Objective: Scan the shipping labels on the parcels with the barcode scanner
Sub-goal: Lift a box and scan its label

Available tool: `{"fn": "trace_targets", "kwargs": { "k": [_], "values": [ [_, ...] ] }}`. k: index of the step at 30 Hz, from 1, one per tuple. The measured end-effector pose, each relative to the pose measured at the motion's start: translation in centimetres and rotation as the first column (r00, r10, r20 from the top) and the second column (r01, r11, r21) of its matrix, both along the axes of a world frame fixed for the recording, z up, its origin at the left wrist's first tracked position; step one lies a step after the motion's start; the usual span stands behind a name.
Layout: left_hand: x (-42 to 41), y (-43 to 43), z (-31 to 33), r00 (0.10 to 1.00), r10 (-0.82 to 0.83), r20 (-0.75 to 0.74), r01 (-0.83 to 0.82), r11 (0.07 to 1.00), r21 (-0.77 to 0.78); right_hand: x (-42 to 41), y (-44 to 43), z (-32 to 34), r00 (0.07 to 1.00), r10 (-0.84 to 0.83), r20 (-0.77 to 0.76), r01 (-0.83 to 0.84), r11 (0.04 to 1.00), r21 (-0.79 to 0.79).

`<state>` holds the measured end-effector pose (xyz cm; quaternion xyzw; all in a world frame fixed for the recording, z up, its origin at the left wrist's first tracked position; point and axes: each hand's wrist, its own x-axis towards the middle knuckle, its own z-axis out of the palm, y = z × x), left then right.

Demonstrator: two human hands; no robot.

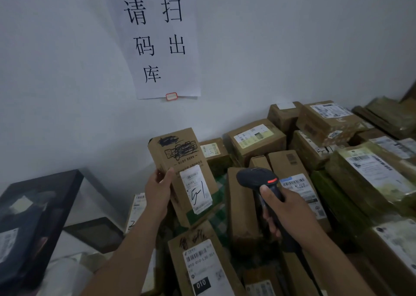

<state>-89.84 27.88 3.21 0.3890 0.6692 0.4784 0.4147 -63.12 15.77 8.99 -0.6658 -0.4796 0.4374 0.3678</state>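
My left hand (158, 188) grips a tall brown cardboard parcel (177, 160) by its left edge and holds it upright above the pile. Its white shipping label (195, 188) faces me, with "51" handwritten on it. My right hand (283, 210) holds the handle of a black barcode scanner (256, 177), thumb on top. The scanner's head, with a red strip, sits just right of the held parcel at label height.
Many brown boxes and green-wrapped parcels (369, 172) with labels fill the right and lower part of the view. Just below my hands lies a labelled box (202, 264). A black table (33, 208) stands at left. A paper sign (155, 39) hangs on the white wall.
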Motion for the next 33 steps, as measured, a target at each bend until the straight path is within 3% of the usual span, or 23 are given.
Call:
{"fn": "trace_targets", "kwargs": {
  "k": [5,11,23,27,33],
  "values": [
    [0.9,2.0,-0.9,0.994,-0.036,-0.103,0.040,0.998,0.040,0.1,1.8,-1.6,1.000,0.022,-0.003,-0.022,0.999,-0.047],
    [0.4,2.0,-3.6,0.975,-0.188,-0.122,0.180,0.981,-0.069,0.4,3.2,-3.4,0.999,0.031,-0.007,-0.032,0.997,-0.069],
    [0.9,3.5,-4.5,0.891,-0.392,-0.228,0.376,0.920,-0.112,0.2,4.8,-4.9,0.998,0.065,0.002,-0.065,0.996,-0.054],
    [0.6,2.9,-6.3,0.899,-0.418,-0.131,0.398,0.904,-0.158,0.3,4.6,-5.2,1.000,0.029,0.001,-0.029,0.999,-0.035],
    [0.1,1.6,-8.8,0.870,-0.492,-0.025,0.455,0.821,-0.346,0.3,3.9,-4.9,0.989,-0.109,-0.098,0.112,0.993,0.024]
  ]
}}
